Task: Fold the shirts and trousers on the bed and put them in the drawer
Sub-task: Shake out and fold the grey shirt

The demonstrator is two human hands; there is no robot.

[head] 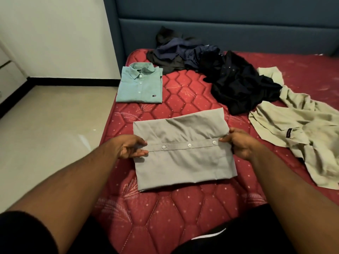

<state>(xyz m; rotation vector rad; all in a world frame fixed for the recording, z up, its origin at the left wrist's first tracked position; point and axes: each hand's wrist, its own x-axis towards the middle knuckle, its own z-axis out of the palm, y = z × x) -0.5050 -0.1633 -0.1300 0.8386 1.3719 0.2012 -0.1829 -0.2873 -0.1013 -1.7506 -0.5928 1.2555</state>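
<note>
mid-fold on the grey shirt (183, 153), flat at centre frame on the red mattress (183, 92). left hand (128, 146) and right hand (238, 143) each pinching an end of the button placket, fingers curled. best kept taut and level, edges squared, then stacked by the folded teal shirt (140, 85) at upper left.

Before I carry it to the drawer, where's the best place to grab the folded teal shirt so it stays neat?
Take the teal shirt by its two long side edges, one hand from each side, fingers slid underneath and thumbs on top. It lies flat on the mattress, folded into a rectangle with the collar at the far end, so a grip from both sides probably supports the stacked layers. Lifting by the collar would likely let the fold drop open.
</note>
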